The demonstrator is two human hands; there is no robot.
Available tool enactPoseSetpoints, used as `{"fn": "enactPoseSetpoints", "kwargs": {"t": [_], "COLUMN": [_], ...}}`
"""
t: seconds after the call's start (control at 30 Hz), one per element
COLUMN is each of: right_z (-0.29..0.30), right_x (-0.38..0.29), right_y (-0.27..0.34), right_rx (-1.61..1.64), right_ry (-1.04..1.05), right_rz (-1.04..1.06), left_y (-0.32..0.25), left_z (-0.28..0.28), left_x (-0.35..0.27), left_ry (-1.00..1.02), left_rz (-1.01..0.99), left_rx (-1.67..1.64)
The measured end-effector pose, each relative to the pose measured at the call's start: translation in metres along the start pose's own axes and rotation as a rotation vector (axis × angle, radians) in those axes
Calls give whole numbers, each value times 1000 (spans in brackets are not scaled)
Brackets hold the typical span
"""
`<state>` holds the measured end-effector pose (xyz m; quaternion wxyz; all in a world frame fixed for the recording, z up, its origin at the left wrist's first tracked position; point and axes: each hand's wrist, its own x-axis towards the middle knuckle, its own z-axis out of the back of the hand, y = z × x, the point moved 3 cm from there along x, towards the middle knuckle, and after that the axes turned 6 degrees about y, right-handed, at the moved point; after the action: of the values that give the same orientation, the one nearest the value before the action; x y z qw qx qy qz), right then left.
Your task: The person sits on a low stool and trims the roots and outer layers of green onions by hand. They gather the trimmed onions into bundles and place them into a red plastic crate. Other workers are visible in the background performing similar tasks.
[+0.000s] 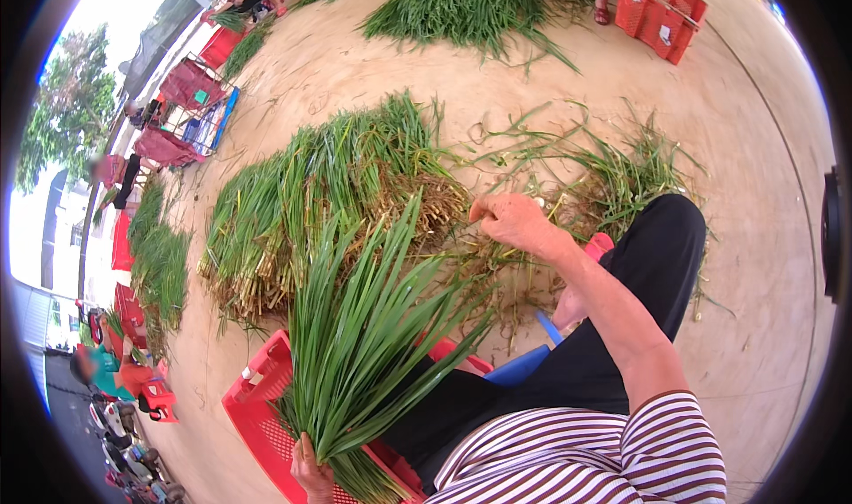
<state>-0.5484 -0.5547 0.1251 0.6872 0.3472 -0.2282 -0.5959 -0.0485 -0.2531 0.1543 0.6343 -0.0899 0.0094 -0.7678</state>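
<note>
My left hand (311, 471) grips a bunch of long green leafy stalks (359, 331) near its lower end, and the leaves fan upward. It is over a red plastic crate (256, 411), which holds more green stalks (366, 481). My right hand (509, 221) is raised near the root end of a large heap of leafy stalks (333, 164), its fingers curled. Whether anything thin is between those fingers cannot be made out. The heap lies on the floor in front of me, with pale stems and brown roots along its near and right sides.
Loose leaves and root trimmings (619, 184) lie right of the heap. Another green pile (466, 11) and stacked red crates (659, 15) stand farther off. A blue object (519, 364) is by my legs. Several people sit at the left beside piles and crates.
</note>
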Motion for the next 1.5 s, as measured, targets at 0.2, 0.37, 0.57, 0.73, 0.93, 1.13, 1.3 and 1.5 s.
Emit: {"fn": "enactPoseSetpoints", "kwargs": {"t": [0.2, 0.37, 0.57, 0.73, 0.93, 1.13, 1.3, 1.5], "right_z": [-3, -15, -61, -71, -26, -28, -67, -47], "right_x": [-44, -77, -85, -73, -35, 23, 60, 66], "right_y": [6, 8, 3, -9, 0, 81, 99, 56], "right_rx": [-56, -136, -494, 103, 467, -143, -508, 838], "right_ry": [-90, 31, 133, 177, -227, -531, -125, 104], "right_rz": [158, 358, 500, 185, -11, 528, 486, 22], "left_y": [-8, -7, -6, -6, 4, 5, 1, 0], "left_z": [2, 1, 1, -1, -5, -2, 0, -4], "left_x": [-2, -3, -1, -1, -9, -5, -4, -3], "left_ry": [9, 19, 13, -29, 0, 26, 7, 32], "left_rz": [20, 37, 27, -4, 48, 61, 9, 78], "left_rx": [15, 2, -7, -3, 12, 4, 29, -48]}}
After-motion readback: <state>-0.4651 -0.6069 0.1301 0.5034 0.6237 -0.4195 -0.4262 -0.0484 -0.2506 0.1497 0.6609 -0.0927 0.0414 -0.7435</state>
